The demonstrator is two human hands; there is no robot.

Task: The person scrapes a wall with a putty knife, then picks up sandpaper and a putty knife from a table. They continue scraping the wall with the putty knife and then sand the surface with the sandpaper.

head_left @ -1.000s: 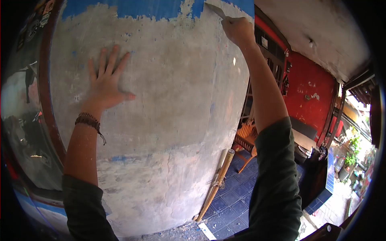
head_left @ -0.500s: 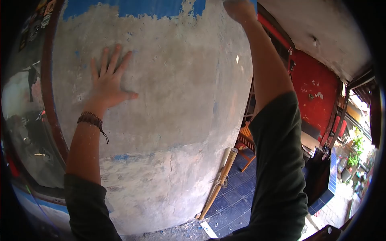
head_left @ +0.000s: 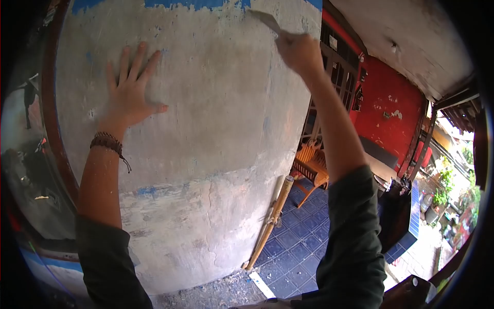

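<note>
My left hand (head_left: 131, 103) lies flat against the grey wall (head_left: 221, 103), fingers spread, and holds nothing. A braided bracelet (head_left: 107, 140) circles that wrist. High on the right, my right hand (head_left: 301, 52) is wrapped round the handle of a scraper (head_left: 266, 20), which the fingers hide. Its thin blade points up and left, with the tip at the wall just below the ragged edge of the blue paint (head_left: 193, 3). Small blue flecks show on the bared plaster. Lower down, the surface is rougher and paler, with a crack.
A bamboo pole (head_left: 270, 224) leans by the wall's right corner. Beyond it, a wooden chair (head_left: 313, 164) stands on blue floor tiles (head_left: 303, 244). Debris and a white strip (head_left: 262, 285) lie at the wall's foot. A framed window (head_left: 36, 170) is on the left.
My right hand has come down and left from the wall's top right corner, bringing the scraper blade into view. My left hand stays flat on the wall. The view has shifted slightly.
</note>
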